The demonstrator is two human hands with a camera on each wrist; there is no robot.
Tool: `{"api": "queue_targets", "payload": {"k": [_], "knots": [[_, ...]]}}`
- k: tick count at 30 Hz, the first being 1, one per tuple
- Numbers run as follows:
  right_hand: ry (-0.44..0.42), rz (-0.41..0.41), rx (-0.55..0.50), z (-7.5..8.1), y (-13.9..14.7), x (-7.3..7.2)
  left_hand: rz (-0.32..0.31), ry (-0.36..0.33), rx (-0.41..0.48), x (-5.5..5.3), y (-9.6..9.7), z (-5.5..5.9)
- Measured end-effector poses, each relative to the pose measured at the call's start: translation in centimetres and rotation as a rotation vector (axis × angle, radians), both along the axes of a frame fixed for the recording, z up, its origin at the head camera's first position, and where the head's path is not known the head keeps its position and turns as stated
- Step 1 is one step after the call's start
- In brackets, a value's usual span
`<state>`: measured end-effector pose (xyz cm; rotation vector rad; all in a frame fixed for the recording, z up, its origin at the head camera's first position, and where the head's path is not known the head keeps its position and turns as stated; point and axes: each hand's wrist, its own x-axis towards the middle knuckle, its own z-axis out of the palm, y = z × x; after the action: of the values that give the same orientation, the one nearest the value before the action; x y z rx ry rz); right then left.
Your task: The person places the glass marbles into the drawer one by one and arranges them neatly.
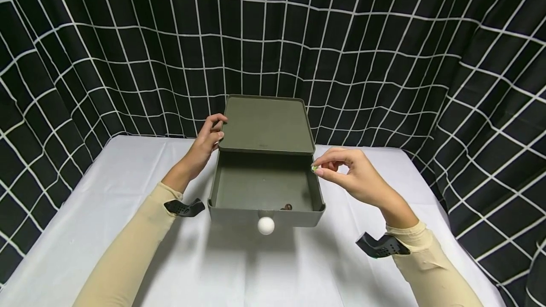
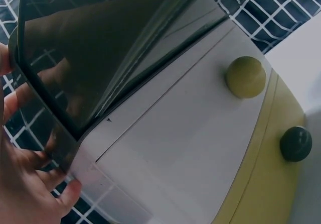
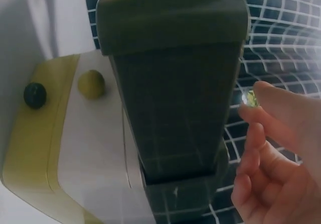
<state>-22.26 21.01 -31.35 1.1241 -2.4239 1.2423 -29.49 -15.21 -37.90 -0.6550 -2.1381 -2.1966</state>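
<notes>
An olive-green drawer box (image 1: 266, 124) stands on the table with its top drawer (image 1: 251, 188) pulled out, a white knob (image 1: 266, 225) on the drawer's front. Inside, near the front right, lie small dark brown balls (image 1: 288, 206). My left hand (image 1: 200, 148) rests against the box's left side, fingers spread along it at the top edge. Between thumb and index finger my right hand (image 1: 358, 176) pinches a small clear marble (image 3: 249, 98) with green in it. The marble is just outside the drawer's right wall; the right hand's other fingers curl loosely.
Below the green drawer, the wrist views show a white drawer (image 2: 185, 123) with a yellow knob (image 2: 246, 77) and a yellow drawer (image 2: 256, 179) with a dark green knob (image 2: 296, 143). A white cloth (image 1: 141, 250) covers the table. Black grid-patterned curtains (image 1: 273, 27) hang around it.
</notes>
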Motion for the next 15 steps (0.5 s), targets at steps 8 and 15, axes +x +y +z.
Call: {"api": "queue_targets", "payload": {"k": [8,15], "knots": [[-0.018,-0.012,0.028,-0.2,-1.5,-0.1,0.008,-0.002,0.008,0.1,0.1,0.1],[0.013,-0.024,0.083,0.1,-2.5,0.1,0.013,-0.001,0.007,0.1,0.1,0.2]]}}
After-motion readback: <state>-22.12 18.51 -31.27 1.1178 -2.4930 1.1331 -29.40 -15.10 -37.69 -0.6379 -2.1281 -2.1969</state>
